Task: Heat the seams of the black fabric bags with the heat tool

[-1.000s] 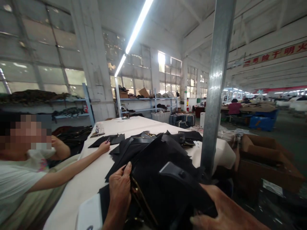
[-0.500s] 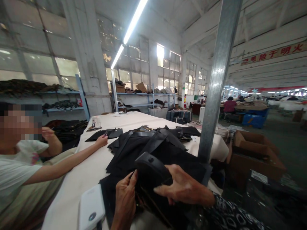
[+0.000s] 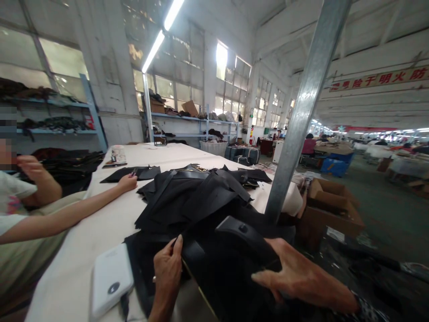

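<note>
A black fabric panel (image 3: 214, 268) with a thin gold-coloured line along one edge lies across the near end of the table. My left hand (image 3: 169, 264) pinches its upper left corner between thumb and fingers. On the other side my right hand (image 3: 291, 273) grips a stiff, curved black strip (image 3: 246, 230), which has a small raised dark spot near its end; the thumb lies over the black panel and the other fingertips are partly hidden. Just beyond both hands is a heap of black pieces (image 3: 194, 194), loosely layered with some shiny bands.
A white power bank (image 3: 112, 279) with a cable lies left of my left hand on the white-covered table (image 3: 83, 241). Another person's hand (image 3: 128, 182) holds a small tool at a black piece. A metal post (image 3: 298, 125) rises at the right, beside cardboard boxes (image 3: 330, 210).
My view has turned right. My right hand has carried the curved strip rightward, away from my left hand, spreading the black panel between them. My left hand keeps its pinch.
</note>
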The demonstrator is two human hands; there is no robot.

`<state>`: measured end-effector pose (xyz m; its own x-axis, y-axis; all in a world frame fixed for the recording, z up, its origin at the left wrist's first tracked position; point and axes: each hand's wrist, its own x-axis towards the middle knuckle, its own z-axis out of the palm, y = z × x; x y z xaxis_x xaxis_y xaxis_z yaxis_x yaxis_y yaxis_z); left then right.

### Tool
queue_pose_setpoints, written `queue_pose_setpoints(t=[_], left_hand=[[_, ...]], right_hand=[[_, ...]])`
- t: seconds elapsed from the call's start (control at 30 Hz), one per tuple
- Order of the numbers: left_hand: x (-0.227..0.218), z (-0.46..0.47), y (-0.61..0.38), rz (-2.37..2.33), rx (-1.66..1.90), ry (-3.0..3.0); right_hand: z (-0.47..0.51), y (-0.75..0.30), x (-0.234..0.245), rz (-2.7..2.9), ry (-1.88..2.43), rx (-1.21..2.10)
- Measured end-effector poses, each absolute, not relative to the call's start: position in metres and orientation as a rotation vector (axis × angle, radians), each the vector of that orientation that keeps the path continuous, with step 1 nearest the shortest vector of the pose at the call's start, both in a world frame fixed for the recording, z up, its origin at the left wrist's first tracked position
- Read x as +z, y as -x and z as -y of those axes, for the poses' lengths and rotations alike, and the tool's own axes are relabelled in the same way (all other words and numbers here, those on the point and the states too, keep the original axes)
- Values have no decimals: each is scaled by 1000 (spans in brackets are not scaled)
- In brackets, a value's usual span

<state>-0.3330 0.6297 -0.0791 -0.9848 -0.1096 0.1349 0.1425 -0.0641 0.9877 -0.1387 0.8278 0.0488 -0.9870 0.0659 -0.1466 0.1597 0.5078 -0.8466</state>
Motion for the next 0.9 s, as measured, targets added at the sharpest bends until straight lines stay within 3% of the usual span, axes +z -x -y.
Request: queue_pose_setpoints(t=[0.2,0.33,0.6,0.8,0.9], left_hand=[[-130,-630,322,2115,-1245,607],[-147,-631,312,2156,-995,519],[-123,-627,311,2406,-1393,136],[-116,-625,317,2276,-2138,-58],[-114,-629,318,2352,-2125,-131]], right_hand=[[-828,144,30,-2646,-324,-1409],[-835,149,16,-2610,-354,-1471],[-844,156,-6,-2502,-160,-1605],[-846,163,-10,-2501,-182,-1603],[-843,173,-14,-2470,-54,-1620]])
